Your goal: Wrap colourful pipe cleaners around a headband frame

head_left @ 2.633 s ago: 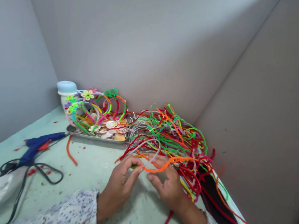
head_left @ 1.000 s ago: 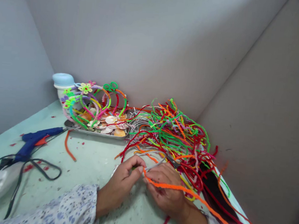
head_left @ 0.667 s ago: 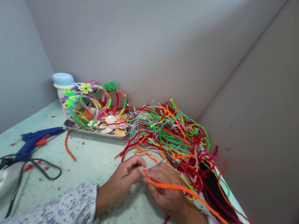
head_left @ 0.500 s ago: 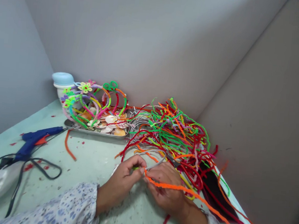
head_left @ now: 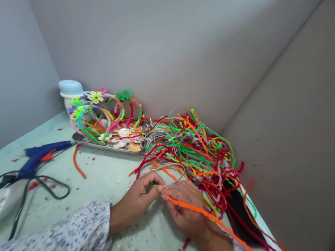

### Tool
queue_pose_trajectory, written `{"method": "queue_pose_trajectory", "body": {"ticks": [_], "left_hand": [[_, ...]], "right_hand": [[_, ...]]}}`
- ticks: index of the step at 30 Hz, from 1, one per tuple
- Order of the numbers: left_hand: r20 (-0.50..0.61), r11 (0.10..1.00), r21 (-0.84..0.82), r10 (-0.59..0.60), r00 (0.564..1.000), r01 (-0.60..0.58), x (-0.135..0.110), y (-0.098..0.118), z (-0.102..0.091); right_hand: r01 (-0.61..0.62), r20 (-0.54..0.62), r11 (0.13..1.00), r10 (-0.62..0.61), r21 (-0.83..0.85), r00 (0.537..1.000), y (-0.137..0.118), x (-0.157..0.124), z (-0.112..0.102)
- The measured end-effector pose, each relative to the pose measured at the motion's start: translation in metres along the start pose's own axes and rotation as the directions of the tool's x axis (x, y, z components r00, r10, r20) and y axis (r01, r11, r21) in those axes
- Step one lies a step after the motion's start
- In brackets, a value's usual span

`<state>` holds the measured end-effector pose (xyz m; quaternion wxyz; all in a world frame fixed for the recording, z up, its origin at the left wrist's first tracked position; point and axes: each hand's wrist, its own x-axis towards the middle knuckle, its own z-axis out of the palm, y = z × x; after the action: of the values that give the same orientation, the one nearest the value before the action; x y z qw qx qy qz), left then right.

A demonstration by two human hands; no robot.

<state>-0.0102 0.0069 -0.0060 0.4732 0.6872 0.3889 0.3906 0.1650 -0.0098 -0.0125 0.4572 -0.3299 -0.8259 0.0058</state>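
My left hand [head_left: 141, 194] is closed, thumb and forefinger pinching the end of an orange pipe cleaner [head_left: 197, 209] against a thin grey hoop [head_left: 178, 166]. A bit of lime green shows inside the curl of its fingers. Close beside it, my right hand [head_left: 187, 206] is curled shut on the hoop, whose arc rises above both hands. From the pinch, the orange pipe cleaner runs across the back of my right hand and trails down to the right past the wrist. Part of the hoop is hidden by my fingers.
A heap of coloured pipe cleaners [head_left: 195, 140] lies behind my right hand, with scissors [head_left: 193, 178] at its near edge. Behind left, decorated headbands [head_left: 110, 108] stand in a metal tray [head_left: 108, 148] of seashells. A blue glue gun [head_left: 38, 154] with its cord lies left, near a white-and-blue bottle [head_left: 71, 92].
Both hands stay almost in place. The orange pipe cleaner has dropped slightly and lies closer over my right hand, and the grey hoop has turned a little.
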Motion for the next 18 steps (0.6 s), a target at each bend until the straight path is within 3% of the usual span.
{"method": "queue_pose_trajectory", "body": {"ticks": [11,14,18], "left_hand": [[-0.019,0.952,0.258,0.177,0.984,-0.166,-0.004,0.011,0.000],[-0.001,0.927,0.314,0.217,0.976,-0.205,-0.005,0.014,0.000],[0.016,0.900,0.362,0.256,0.967,-0.244,-0.006,0.014,0.000]], "right_hand": [[0.103,-0.009,0.990,-0.104,-0.101,0.995,-0.001,0.002,-0.008],[0.083,-0.031,0.988,-0.088,-0.132,0.996,-0.004,0.002,-0.011],[0.042,-0.020,0.998,-0.043,-0.051,0.999,-0.005,0.001,-0.010]]}}
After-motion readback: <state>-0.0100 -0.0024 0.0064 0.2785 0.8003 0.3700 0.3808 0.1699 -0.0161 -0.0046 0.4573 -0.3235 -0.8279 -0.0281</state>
